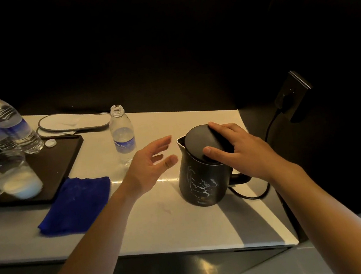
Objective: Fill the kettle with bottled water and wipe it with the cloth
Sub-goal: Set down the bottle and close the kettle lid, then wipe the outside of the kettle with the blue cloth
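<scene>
A black kettle (pixel 203 179) with pale markings stands on the white counter (pixel 163 225), right of centre. Its round lid (pixel 200 141) is tilted, partly raised over the opening. My right hand (pixel 240 150) grips the lid, thumb at its near edge and fingers over its far side. My left hand (pixel 153 163) hovers open just left of the kettle, touching nothing. An uncapped plastic water bottle (pixel 123 134), nearly empty, stands upright behind my left hand. A folded blue cloth (pixel 76 204) lies flat at the front left.
A dark tray (pixel 64 160) at the left holds two capped water bottles (pixel 12 123), a loose white cap (pixel 50 143) and glassware (pixel 13 175). White slippers (pixel 71 123) lie at the back. The kettle's cord (pixel 250 194) runs to a wall socket (pixel 292 95) on the right.
</scene>
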A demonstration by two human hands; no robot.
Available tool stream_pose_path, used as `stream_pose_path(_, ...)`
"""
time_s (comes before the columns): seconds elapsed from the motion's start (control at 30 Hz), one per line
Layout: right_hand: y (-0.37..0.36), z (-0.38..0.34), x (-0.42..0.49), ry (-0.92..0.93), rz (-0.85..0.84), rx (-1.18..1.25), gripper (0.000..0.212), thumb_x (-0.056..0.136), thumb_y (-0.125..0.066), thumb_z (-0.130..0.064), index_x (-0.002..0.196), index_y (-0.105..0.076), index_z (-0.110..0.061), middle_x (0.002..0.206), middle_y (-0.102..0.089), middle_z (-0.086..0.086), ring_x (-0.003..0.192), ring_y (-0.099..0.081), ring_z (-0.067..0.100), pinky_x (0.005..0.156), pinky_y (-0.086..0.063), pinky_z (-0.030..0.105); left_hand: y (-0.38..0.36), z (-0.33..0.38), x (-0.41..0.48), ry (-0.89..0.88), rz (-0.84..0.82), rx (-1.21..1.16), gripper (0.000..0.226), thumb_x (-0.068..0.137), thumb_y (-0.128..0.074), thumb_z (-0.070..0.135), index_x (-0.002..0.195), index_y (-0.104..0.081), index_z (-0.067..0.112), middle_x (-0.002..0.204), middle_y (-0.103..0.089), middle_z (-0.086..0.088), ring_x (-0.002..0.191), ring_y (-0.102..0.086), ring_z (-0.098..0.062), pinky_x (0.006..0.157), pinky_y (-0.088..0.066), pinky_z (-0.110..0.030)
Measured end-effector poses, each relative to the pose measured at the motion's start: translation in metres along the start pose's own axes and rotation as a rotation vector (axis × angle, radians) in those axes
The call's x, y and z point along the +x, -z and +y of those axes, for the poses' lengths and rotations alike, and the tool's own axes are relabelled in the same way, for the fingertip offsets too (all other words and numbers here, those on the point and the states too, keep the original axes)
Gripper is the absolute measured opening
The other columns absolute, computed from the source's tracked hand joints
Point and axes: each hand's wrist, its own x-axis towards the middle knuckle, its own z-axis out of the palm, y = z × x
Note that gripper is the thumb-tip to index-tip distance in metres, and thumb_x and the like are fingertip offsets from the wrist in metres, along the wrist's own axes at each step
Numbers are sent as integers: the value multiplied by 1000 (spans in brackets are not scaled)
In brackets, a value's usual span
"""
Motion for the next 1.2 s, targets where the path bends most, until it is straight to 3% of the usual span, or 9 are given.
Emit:
stream_pose_path(0.07,0,1,1,-12,0,-12,96,72,-32,-99,156,-20,-53,158,-38,-14,126,-52,18,72,-41,27,24,-15,-10,3,106,194,66,84,-63,63,140,-54,31,136,-57,14,117,-56,-3,93,-48,-22)
stream_pose_path(0.2,1,-1,2,-31,-18,2,104,65,-29,-103,156,-19,-53,156,-41,-11,125,-53,20,76,-44,32,78,-60,-37,145,314,734,58,91,-54,63,128,-62,20,133,-63,-5,118,-59,-25,97,-47,-47)
stream_pose_path(0.3,3,-1,3,-43,-51,23,104,66,-30,-101,157,-17,-52,157,-42,-7,126,-53,23,79,-45,33,104,-93,-61,405,158,1131,72,92,-32,74,149,-40,31,159,-38,-8,146,-31,-35,112,-28,-59)
stream_pose_path(0.5,10,5,2,-47,-129,161,84,78,-38,-86,155,-17,-58,160,-38,-6,123,-52,21,92,-55,46,104,-127,-81,472,64,1125,70,90,-13,79,152,12,55,170,10,6,155,11,-30,116,1,-67)
stream_pose_path(0.7,8,10,0,-40,-124,226,75,82,-41,-82,152,-21,-63,147,-39,-18,105,-58,11,69,-59,31,103,-135,-83,395,173,1054,54,104,-15,49,158,-17,39,168,-18,7,155,-8,-22,122,-7,-59)
stream_pose_path(0.83,5,9,-3,-49,-80,234,66,94,-45,-70,155,-21,-60,159,-38,-11,122,-53,20,86,-58,47,87,-118,-86,399,497,661,46,106,-29,42,122,-63,16,127,-66,-11,122,-58,-32,107,-40,-55)
stream_pose_path(0.93,1,6,-7,-59,-59,245,66,96,-43,-68,157,-19,-56,159,-39,-5,123,-50,21,94,-55,55,66,-80,-87,473,729,17,35,101,-42,45,86,-62,20,79,-62,-7,78,-60,-27,73,-45,-41)
stream_pose_path(1.07,-5,3,-10,-49,-27,210,68,97,-39,-69,159,-16,-50,156,-41,1,116,-55,24,87,-58,54,26,-35,-88,496,814,-823,20,93,-63,43,104,-68,28,98,-75,-2,92,-70,-20,81,-53,-40)
stream_pose_path(1.2,-9,5,-12,-51,-2,181,70,97,-35,-71,160,-14,-47,153,-43,3,108,-59,27,83,-59,53,-39,9,-79,273,630,-1112,35,96,-59,44,123,-68,24,120,-75,-6,106,-74,-23,83,-59,-41)
